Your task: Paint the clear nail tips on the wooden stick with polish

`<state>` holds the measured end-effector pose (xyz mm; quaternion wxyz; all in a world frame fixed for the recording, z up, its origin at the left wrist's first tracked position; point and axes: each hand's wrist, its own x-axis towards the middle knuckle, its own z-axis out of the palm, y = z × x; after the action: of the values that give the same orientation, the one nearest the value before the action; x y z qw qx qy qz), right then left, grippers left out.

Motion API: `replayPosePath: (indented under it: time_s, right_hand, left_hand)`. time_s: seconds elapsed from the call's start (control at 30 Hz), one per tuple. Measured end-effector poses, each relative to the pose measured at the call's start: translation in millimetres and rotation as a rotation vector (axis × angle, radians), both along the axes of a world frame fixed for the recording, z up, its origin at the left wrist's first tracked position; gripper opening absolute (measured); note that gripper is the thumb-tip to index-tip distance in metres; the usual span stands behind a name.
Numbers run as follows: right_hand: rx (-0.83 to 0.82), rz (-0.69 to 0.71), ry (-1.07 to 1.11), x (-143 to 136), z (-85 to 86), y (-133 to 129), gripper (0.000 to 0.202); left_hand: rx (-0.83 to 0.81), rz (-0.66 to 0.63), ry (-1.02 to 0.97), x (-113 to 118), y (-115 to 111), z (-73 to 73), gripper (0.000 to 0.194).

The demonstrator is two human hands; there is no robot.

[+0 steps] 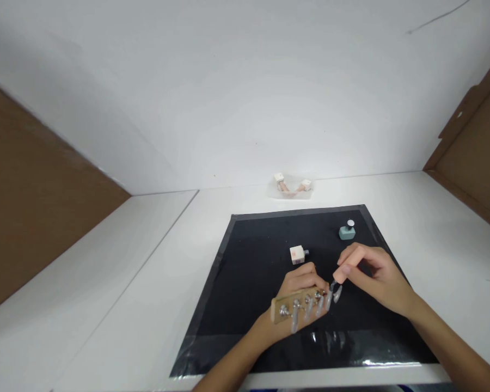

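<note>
The left hand is nearest, its fingers closed around the far side of a wooden nail-tip holder, which slants up to the right. Metal posts stud its face, and a row of clear nail tips juts from it below those fingers. Just right of them, the right hand pinches a peach polish cap between thumb and forefinger, its dark brush angled down to the rightmost tips; whether the bristles touch one, I cannot tell. Under both hands spreads a black mat on the white surface. Just beyond the left fingers, a white polish bottle lies on its side, bare neck pointing right. Beyond the right fingers sits a teal bottle with a round, shiny-topped cap. Well past both hands' fingers, behind the mat, a clear tray holds two white bottles with peach caps, before a white wall.
</note>
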<state>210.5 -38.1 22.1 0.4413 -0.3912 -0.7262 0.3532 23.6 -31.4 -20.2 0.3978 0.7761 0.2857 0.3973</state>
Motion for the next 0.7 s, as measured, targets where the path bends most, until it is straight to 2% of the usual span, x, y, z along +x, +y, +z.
replayPosePath:
  time_s: [0.1,0.27,0.33,0.43,0.53,0.7]
  right_hand:
    - [0.013,0.006,0.045,-0.9,0.0,-0.9,0.023]
    - [-0.062,0.177,0.083,-7.6,3.2,-4.7,0.022]
    - [-0.076,0.165,0.057,-8.4,3.8,-5.3,0.023]
    - [-0.071,0.062,0.021,-6.5,2.5,-4.3,0.025]
    - [-0.036,-0.026,0.008,-3.6,-0.4,-2.4,0.026]
    - [0.013,-0.106,0.07,-3.2,-1.5,-2.0,0.026]
  left_hand:
    - [0.009,-0.008,0.013,-0.4,0.8,-0.3,0.01]
    - [0.061,-0.069,-0.001,3.4,5.5,7.1,0.021]
    - [0.049,-0.061,-0.014,4.5,5.9,8.5,0.022]
    - [-0.014,0.008,-0.012,4.0,3.4,6.5,0.017]
    - [-0.135,0.039,-0.025,1.8,-0.1,2.8,0.014]
    - [-0.613,-0.032,-0.12,0.1,-2.1,3.5,0.021]
